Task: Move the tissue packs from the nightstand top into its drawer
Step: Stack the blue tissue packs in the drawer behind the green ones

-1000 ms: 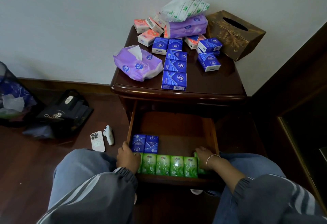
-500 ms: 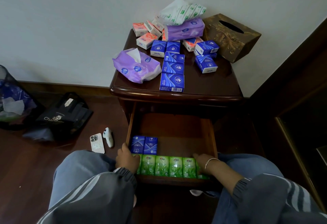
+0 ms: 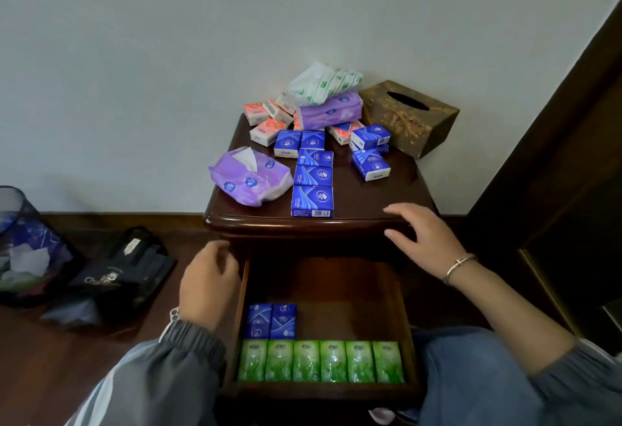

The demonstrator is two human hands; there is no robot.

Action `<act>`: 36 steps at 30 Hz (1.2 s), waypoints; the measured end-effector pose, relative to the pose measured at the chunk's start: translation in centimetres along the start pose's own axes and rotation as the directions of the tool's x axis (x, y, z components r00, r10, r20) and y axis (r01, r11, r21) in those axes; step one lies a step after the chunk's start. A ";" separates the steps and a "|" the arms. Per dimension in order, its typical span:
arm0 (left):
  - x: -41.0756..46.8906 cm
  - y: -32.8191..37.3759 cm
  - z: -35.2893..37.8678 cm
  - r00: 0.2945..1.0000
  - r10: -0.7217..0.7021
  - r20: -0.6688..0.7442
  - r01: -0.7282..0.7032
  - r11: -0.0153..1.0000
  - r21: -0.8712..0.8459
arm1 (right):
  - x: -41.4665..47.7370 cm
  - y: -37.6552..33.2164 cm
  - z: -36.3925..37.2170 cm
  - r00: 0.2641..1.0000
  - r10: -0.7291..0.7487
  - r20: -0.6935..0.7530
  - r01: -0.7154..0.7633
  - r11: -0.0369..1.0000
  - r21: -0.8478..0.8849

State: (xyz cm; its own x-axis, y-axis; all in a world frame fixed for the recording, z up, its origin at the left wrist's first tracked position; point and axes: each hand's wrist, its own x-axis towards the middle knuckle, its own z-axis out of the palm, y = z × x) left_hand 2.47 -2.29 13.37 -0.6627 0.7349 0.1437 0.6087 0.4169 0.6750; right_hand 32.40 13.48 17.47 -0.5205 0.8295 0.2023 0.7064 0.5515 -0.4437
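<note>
The dark wood nightstand (image 3: 370, 203) carries several blue tissue packs (image 3: 312, 201), orange-pink packs (image 3: 266, 129), two purple soft packs (image 3: 250, 183) and a green-and-white pack (image 3: 323, 84). Its open drawer (image 3: 336, 287) holds a front row of several green packs (image 3: 321, 361) and two blue packs (image 3: 272, 321) behind them at the left. My left hand (image 3: 207, 284) hovers empty at the drawer's left side, fingers loosely curled. My right hand (image 3: 422, 240) is raised at the nightstand's front right edge, fingers spread, holding nothing.
A brown ornate tissue box (image 3: 409, 118) stands at the back right of the nightstand. On the floor to the left are a mesh waste bin (image 3: 23, 240) and a black bag (image 3: 121, 274). A dark wooden frame (image 3: 555, 156) rises at the right.
Both hands have lifted out of the drawer from the green packs; the right one rose to the nightstand's front edge, the left to the drawer's left side. The camera moved closer.
</note>
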 end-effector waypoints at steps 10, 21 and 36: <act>5.1 10.8 5.1 0.703 0.615 0.356 -0.710 0.633 0.310 | 8.8 1.9 4.7 0.975 0.223 0.016 -0.209 0.934 -0.289; 7.7 10.8 8.2 0.680 0.561 0.471 -0.726 0.432 0.535 | 7.9 2.4 5.9 0.953 0.070 -0.293 -0.161 0.941 -0.298; 6.8 11.6 8.8 0.688 0.550 0.473 -0.726 0.520 0.451 | 7.8 3.0 6.2 0.937 0.100 -0.335 -0.163 0.972 -0.167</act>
State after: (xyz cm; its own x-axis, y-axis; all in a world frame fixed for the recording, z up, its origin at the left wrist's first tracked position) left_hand 8.80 12.23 15.82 0.0856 0.9881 0.1276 0.9939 -0.0758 -0.0799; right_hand 27.48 21.11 12.26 -0.2566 0.8616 0.4381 0.8516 0.4158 -0.3190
